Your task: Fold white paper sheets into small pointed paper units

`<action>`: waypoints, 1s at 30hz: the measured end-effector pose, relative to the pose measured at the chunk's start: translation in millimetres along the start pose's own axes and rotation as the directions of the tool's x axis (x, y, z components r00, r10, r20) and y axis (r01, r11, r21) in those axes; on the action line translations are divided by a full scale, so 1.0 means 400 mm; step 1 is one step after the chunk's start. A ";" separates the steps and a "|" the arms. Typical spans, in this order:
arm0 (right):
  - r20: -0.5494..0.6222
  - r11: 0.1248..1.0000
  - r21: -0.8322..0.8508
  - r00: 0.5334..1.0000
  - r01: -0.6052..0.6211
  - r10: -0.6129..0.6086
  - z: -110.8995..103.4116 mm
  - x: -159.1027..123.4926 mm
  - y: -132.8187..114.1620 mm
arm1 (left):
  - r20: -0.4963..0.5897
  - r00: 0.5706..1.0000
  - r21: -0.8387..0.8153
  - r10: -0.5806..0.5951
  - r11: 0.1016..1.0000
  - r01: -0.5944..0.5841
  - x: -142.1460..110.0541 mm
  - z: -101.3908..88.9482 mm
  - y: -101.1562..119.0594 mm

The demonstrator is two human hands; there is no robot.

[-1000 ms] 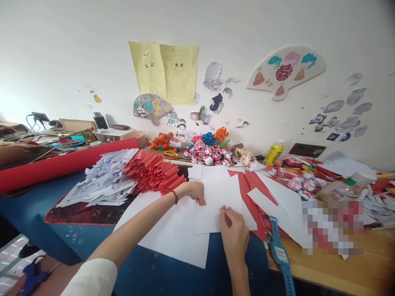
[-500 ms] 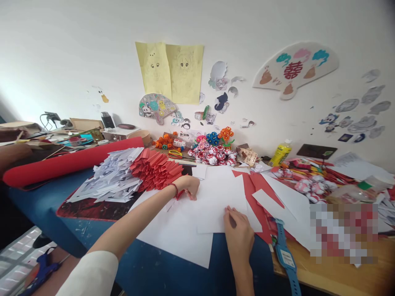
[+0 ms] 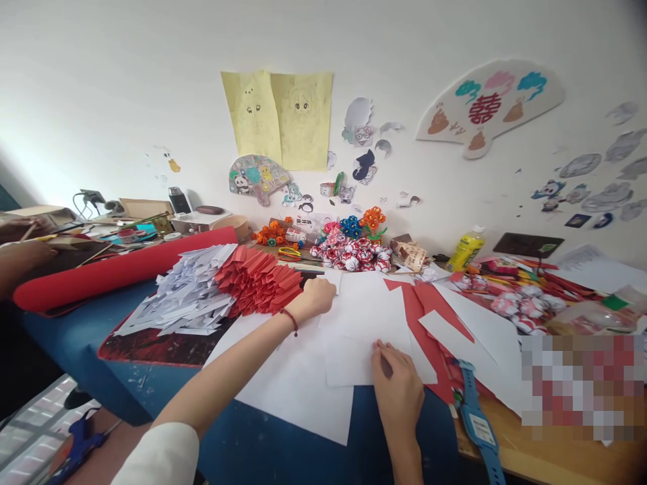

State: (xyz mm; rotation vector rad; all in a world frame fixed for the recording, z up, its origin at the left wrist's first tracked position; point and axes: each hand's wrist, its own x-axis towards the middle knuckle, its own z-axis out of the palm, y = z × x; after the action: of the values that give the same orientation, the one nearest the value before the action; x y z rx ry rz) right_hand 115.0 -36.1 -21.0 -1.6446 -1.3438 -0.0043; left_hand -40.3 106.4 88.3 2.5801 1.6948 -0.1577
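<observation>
Seemingly positioning paper, the right hand [image 3: 399, 384] rests bent fingers on the near edge of the white sheet [image 3: 351, 364] on the table [image 3: 394, 451], the left hand [image 3: 319, 298] curls beyond, either grip unclear, and the next move calls for steadiness.

In view are the person's two hands [image 3: 321, 296] [image 3: 399, 391], one blue watch [image 3: 478, 428], one red roll [image 3: 126, 266], two fans [image 3: 505, 111] [image 3: 259, 176].
</observation>
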 end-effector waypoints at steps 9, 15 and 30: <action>0.017 1.000 0.015 1.000 -0.007 0.007 0.008 0.001 0.013 | -0.326 0.911 -0.092 0.252 0.951 -0.296 0.052 0.117 0.122; -0.002 1.000 -0.005 1.000 0.028 -0.028 0.018 0.000 0.026 | -0.463 0.852 -0.175 0.244 0.918 -0.357 0.085 0.191 0.120; 0.005 0.973 -0.156 0.985 0.172 -0.173 0.026 -0.003 0.021 | -0.449 0.845 -0.067 0.291 0.932 -0.356 0.092 0.198 0.119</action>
State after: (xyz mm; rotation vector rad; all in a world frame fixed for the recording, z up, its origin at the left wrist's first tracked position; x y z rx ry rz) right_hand 115.4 -29.3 -32.8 -1.6486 -1.5079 -0.2239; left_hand 13.3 113.2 4.7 2.8798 1.2573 0.5770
